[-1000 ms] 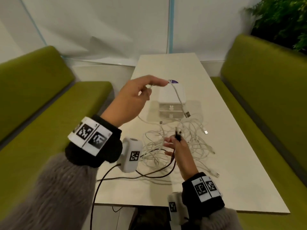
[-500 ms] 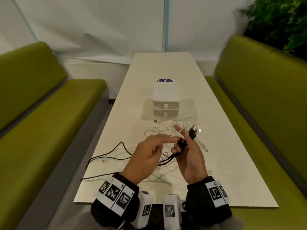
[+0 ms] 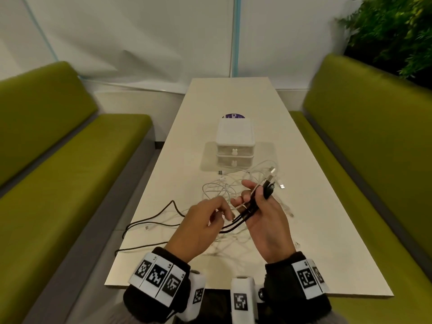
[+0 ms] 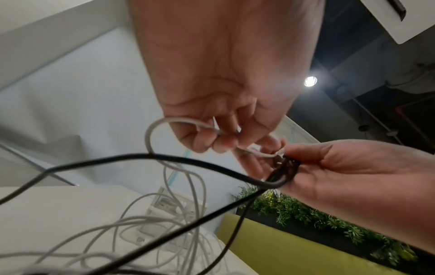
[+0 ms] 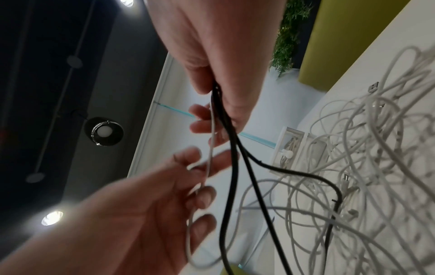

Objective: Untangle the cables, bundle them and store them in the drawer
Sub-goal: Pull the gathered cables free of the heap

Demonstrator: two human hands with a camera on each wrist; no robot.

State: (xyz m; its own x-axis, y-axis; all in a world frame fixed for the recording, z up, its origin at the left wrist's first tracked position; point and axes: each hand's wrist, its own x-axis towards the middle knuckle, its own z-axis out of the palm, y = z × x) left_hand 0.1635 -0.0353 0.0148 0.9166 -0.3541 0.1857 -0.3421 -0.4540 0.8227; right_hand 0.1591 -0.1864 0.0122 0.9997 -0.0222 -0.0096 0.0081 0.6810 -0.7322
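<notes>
Above the near end of the table (image 3: 315,242), the right hand (image 3: 266,220) grips black cable ends (image 3: 267,189) pointing far-right; the left hand (image 3: 201,226), just beside, pinches a white cable (image 4: 186,121). White tangle (image 3: 243,183) lies beyond, before the drawer unit (image 3: 235,146).

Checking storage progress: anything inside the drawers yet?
Drawer unit: both drawers shut. In the right wrist view white cable shows faintly through one clear front; the other's contents are blurred, so I can't tell.

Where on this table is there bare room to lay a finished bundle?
Bare: the table's far end beyond the drawer box, and the left strip beside the box. Crowded: white cables between box and hands; black cable loops near-left.
</notes>
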